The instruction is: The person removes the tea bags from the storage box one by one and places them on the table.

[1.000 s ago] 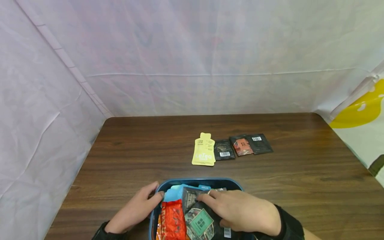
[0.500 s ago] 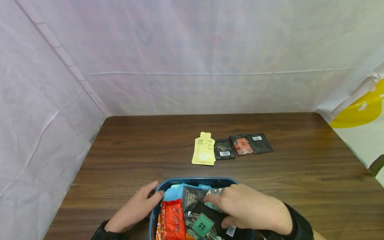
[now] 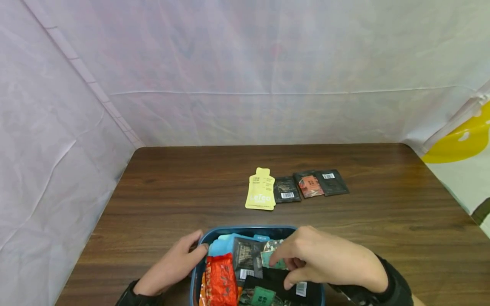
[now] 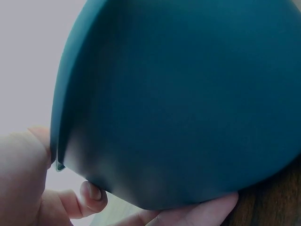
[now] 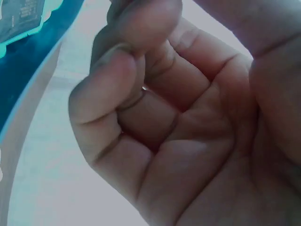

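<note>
A dark blue bin (image 3: 194, 276) full of packets stands at the table's near edge. My left hand (image 3: 180, 263) grips its left rim, thumb at the top and fingers against the outer wall in the left wrist view. Over the bin's right side is my right hand (image 3: 310, 259). Its forefinger and thumb stand apart, the forefinger over a green-labelled sachet (image 3: 279, 262), the thumb at a black sachet (image 3: 263, 296) with another green label. The other fingers curl over a bare palm in the right wrist view. A dark grey sachet (image 3: 245, 257) lies beside them.
Inside the bin are also a red packet (image 3: 220, 278) and blue packets (image 3: 220, 247). Farther back on the wooden table (image 3: 172, 182) lie yellow pouches (image 3: 260, 191), a black sachet (image 3: 286, 189), an orange-labelled sachet (image 3: 310, 185) and another black one (image 3: 332, 182). White cloth (image 3: 245, 72) hangs behind.
The right hand has lifted and moved right and back. The black green-labelled sachet has slid toward the near side, uncovering the grey sachet and another green-labelled one. The left hand stays put.
</note>
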{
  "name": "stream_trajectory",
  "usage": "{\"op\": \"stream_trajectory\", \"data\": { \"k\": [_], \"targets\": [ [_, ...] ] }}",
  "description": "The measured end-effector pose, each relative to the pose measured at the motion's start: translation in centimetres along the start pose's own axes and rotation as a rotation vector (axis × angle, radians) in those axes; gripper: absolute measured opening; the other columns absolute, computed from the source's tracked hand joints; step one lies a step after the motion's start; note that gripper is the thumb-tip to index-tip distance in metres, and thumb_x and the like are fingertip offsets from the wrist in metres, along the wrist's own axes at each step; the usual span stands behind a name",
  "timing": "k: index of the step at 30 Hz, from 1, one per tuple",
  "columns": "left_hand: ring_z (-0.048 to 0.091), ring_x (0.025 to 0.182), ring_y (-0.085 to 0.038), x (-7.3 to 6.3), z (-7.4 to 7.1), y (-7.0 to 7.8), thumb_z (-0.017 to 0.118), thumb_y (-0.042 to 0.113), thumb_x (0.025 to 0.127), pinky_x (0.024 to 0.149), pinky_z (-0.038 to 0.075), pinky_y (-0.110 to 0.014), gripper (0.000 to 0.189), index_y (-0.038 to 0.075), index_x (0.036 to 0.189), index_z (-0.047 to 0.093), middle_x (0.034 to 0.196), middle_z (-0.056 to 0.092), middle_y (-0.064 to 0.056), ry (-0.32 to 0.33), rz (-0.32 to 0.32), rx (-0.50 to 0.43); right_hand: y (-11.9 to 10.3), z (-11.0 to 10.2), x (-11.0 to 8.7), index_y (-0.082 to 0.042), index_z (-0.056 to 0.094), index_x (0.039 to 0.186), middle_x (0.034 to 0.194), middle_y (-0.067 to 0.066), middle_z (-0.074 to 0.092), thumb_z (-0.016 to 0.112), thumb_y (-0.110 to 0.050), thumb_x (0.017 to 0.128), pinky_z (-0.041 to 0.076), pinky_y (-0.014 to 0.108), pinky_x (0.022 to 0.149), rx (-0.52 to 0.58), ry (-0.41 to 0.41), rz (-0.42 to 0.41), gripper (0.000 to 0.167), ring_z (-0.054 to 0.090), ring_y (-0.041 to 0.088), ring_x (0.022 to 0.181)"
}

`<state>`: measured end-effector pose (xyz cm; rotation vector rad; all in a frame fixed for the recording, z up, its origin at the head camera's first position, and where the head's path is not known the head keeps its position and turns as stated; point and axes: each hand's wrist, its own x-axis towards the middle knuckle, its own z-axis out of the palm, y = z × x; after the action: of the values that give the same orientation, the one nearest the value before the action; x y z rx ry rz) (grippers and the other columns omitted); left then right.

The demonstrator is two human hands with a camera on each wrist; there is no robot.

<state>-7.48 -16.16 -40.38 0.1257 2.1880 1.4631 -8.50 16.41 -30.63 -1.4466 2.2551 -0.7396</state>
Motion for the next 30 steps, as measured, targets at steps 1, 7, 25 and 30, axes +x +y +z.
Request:
{"op": "stream_trajectory", "data": {
  "k": [1,7,25,30],
  "targets": [
    [0.047,0.073,-0.020,0.0,0.0,0.0,0.050,0.022,0.096,0.060,0.038,-0.031,0.018,0.007,0.089,0.045,0.080,0.044,-0.004,0.001,0.003,-0.001,-0.1,-0.1,-0.1,-0.020,0.070,0.108,0.072,-0.018,0.052,0.072,-0.027,0.087,0.040,0.011,0.056,-0.012,0.017,0.003,0.022,0.043,-0.010,0.062],
    [0.046,0.073,-0.020,-0.1,0.0,0.0,0.050,0.022,0.097,0.061,0.037,-0.031,0.019,0.006,0.089,0.045,0.079,0.043,-0.004,0.004,-0.001,0.001,0.0,-1.0,-0.7,-0.023,0.070,0.096,0.080,-0.018,0.056,0.070,-0.026,0.089,0.039,0.009,0.056,-0.142,0.268,-0.043,0.008,0.045,-0.010,0.065],
    [0.047,0.074,-0.020,0.1,-0.1,0.1,0.050,0.024,0.097,0.062,0.037,-0.032,0.020,0.006,0.091,0.045,0.080,0.043,-0.005,-0.006,-0.027,-0.012,2.5,-7.0,-6.8,-0.012,0.054,0.107,0.060,-0.004,0.056,0.060,-0.012,0.096,0.042,0.024,0.043,-0.191,0.752,0.392,0.012,0.059,0.003,0.048],
    [0.047,0.075,-0.020,0.0,0.0,0.1,0.050,0.024,0.097,0.062,0.038,-0.032,0.020,0.006,0.091,0.045,0.080,0.044,-0.005,0.000,-0.026,-0.007,4.6,-8.2,-8.5,-0.007,0.052,0.117,0.090,0.012,0.064,0.055,-0.019,0.100,0.047,0.026,0.048,-0.182,0.792,0.545,0.021,0.065,0.008,0.057]
  ]
}}
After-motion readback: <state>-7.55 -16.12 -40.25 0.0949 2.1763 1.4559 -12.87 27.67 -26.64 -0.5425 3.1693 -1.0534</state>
